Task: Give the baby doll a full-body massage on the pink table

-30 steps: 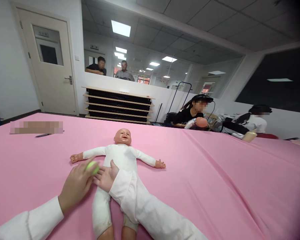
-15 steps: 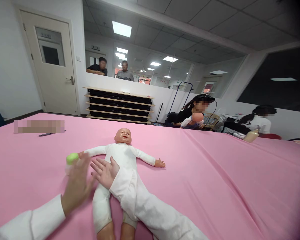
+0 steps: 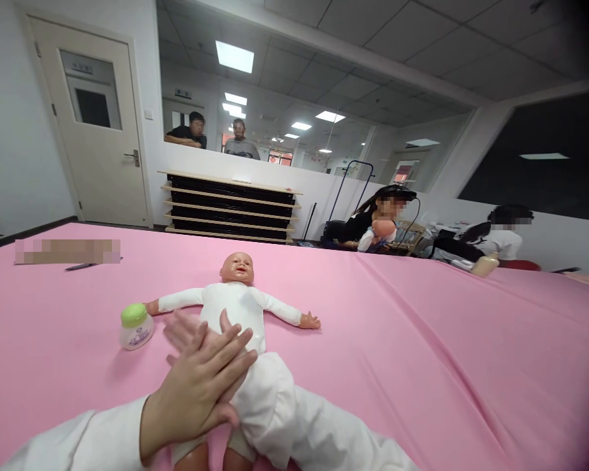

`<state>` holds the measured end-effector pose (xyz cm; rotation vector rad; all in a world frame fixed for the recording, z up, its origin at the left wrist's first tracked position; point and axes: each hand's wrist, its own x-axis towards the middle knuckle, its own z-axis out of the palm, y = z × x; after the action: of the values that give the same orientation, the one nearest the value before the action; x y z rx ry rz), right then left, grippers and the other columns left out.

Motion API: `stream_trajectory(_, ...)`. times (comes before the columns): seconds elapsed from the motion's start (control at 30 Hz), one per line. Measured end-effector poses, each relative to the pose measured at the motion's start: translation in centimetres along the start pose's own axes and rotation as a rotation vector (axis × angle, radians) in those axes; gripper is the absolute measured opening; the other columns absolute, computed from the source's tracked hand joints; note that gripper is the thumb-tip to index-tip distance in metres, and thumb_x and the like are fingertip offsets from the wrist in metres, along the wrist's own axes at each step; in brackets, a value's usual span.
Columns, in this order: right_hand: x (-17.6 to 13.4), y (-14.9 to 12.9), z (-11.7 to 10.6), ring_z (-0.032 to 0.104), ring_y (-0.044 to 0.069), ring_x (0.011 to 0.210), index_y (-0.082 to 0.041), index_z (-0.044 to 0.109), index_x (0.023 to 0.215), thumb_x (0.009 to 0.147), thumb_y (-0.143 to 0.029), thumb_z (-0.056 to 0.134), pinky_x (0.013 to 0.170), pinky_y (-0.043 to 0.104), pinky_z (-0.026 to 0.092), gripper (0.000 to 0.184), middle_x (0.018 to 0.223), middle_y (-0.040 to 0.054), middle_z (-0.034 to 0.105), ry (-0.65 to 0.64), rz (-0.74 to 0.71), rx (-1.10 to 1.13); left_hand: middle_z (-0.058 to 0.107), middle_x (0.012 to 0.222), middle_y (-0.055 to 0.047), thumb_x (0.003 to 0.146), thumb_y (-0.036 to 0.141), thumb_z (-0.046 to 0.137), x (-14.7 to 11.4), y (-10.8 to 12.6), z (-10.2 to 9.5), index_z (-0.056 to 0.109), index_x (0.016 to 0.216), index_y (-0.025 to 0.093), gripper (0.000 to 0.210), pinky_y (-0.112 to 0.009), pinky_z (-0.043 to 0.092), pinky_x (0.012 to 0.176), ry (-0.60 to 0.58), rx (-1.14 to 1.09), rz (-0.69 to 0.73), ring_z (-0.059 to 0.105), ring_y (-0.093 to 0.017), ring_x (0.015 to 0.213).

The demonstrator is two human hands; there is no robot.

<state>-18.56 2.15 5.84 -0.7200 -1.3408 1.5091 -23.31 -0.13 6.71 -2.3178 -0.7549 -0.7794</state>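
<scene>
My left hand (image 3: 196,379) lies palm down across my right hand (image 3: 186,330), its fingers stretched out over the right palm. The right hand is turned palm up with fingers extended, partly covered and slightly blurred. Neither hand holds an object. Beneath and beyond them a baby doll (image 3: 230,304) in a white suit rests on its back, arms spread, head away from me; my hands and right sleeve hide its lower body. Left of the hands stands a small rounded jar (image 3: 136,330) with a green lid, near the doll's hand.
A pink cloth (image 3: 373,340) covers the wide table, creased on the right. A pen (image 3: 81,266) lies at the far left beside a blurred patch. At the far right edge stands a beige bottle (image 3: 485,265). Beyond the table, a person (image 3: 363,226) holds another doll (image 3: 383,229).
My left hand has moved right, from beside the jar onto my right palm, uncovering the jar. The hands were apart and now touch. The view has shifted slightly.
</scene>
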Motion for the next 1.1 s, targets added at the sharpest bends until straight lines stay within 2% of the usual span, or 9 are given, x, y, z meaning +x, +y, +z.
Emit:
stream_trajectory(0.03, -0.1, 0.3, 0.6, -0.018, 0.005, 0.131, -0.040, 0.042, 0.124, 0.081, -0.044, 0.028, 0.111, 0.053, 0.009, 0.045, 0.140, -0.0123, 0.030, 0.189, -0.120, -0.051, 0.034, 0.141, -0.008, 0.084, 0.062, 0.020, 0.5, 0.0, -0.1, 0.025, 0.140, 0.022, 0.069, -0.048, 0.001, 0.108, -0.009, -0.001, 0.001, 0.021, -0.026, 0.134)
stream_trajectory(0.1, -0.6, 0.1, 0.4, -0.006, 0.004, 0.133, -0.028, 0.057, 0.110, 0.085, -0.033, 0.023, 0.106, 0.047, 0.027, 0.043, 0.134, -0.0051, 0.041, 0.296, -0.302, -0.299, 0.031, 0.143, -0.009, 0.084, 0.062, 0.021, 1.0, -0.4, -0.1, 0.026, 0.139, 0.021, 0.069, -0.048, 0.002, 0.107, -0.029, 0.010, -0.050, 0.022, -0.027, 0.133)
stream_trajectory(0.2, -1.8, -2.4, -4.1, 0.051, 0.007, 0.113, -0.012, 0.063, 0.089, 0.088, -0.022, 0.013, 0.079, 0.029, 0.050, 0.052, 0.098, 0.0075, 0.067, 0.004, -0.336, -0.621, 0.031, 0.143, -0.011, 0.084, 0.060, 0.026, 0.3, -1.1, 0.6, 0.028, 0.139, 0.019, 0.069, -0.048, 0.005, 0.108, -0.063, 0.016, -0.088, 0.024, -0.027, 0.133)
stream_trajectory(0.27, -2.4, -4.2, -7.8, 0.062, 0.010, 0.095, -0.008, 0.059, 0.104, 0.092, -0.032, 0.010, 0.077, 0.031, 0.051, 0.056, 0.090, 0.0087, 0.068, -0.223, -0.139, -0.425, 0.035, 0.141, -0.011, 0.084, 0.057, 0.033, -0.8, -1.3, 1.3, 0.028, 0.139, 0.018, 0.067, -0.047, 0.012, 0.108, -0.102, -0.013, -0.061, 0.028, -0.026, 0.131)
stream_trajectory(0.37, -2.4, -5.6, -11.3, 0.057, 0.018, 0.106, -0.015, 0.043, 0.128, 0.089, -0.052, 0.022, 0.094, 0.043, 0.040, 0.057, 0.117, 0.0140, 0.058, -0.294, 0.070, -0.064, 0.044, 0.135, -0.008, 0.088, 0.041, 0.039, -1.9, -1.6, 2.0, 0.032, 0.137, 0.018, 0.055, -0.041, 0.026, 0.106, -0.119, -0.102, -0.036, 0.034, -0.022, 0.128)
stream_trajectory(0.47, -0.8, -5.4, -12.3, 0.044, 0.017, 0.122, -0.023, 0.035, 0.134, 0.085, -0.043, 0.044, 0.106, 0.041, 0.024, 0.053, 0.131, 0.0073, 0.048, -0.262, -0.145, -0.346, 0.057, 0.122, -0.006, 0.089, 0.021, 0.035, -1.4, -2.9, 2.8, 0.044, 0.129, 0.020, 0.041, -0.036, 0.037, 0.101, -0.001, -0.238, -0.180, 0.047, -0.017, 0.120)
stream_trajectory(0.6, 2.8, -3.4, -12.9, 0.030, 0.013, 0.130, -0.022, 0.034, 0.135, 0.086, -0.031, 0.040, 0.110, 0.038, 0.017, 0.051, 0.140, 0.0023, 0.036, -0.281, -0.358, -0.727, 0.063, 0.113, -0.007, 0.089, 0.021, 0.034, 0.0, -5.5, 5.9, 0.056, 0.116, 0.016, 0.035, -0.036, 0.040, 0.099, 0.098, -0.361, -0.396, 0.056, -0.016, 0.109)
stream_trajectory(0.87, 5.7, 3.0, -16.9, 0.020, 0.019, 0.135, -0.023, 0.030, 0.137, 0.086, -0.037, 0.040, 0.109, 0.045, 0.011, 0.054, 0.147, 0.0065, 0.017, -0.332, -0.337, -1.003, 0.039, 0.138, -0.007, 0.091, 0.034, 0.031, -1.9, -7.1, 11.4, 0.034, 0.135, 0.024, 0.044, -0.051, 0.024, 0.105, -0.365, -0.557, -0.362, 0.029, -0.019, 0.131)
stream_trajectory(1.1, 5.3, 3.9, -19.3, 0.016, 0.023, 0.136, -0.027, 0.034, 0.135, 0.086, -0.043, 0.035, 0.106, 0.053, 0.007, 0.052, 0.145, 0.0043, 0.024, -0.255, -0.282, -1.137, 0.031, 0.143, -0.005, 0.090, 0.037, 0.032, -3.7, -7.4, 12.6, 0.038, 0.132, 0.030, 0.043, -0.054, 0.024, 0.103, -0.270, -0.589, -0.615, 0.022, -0.023, 0.134)
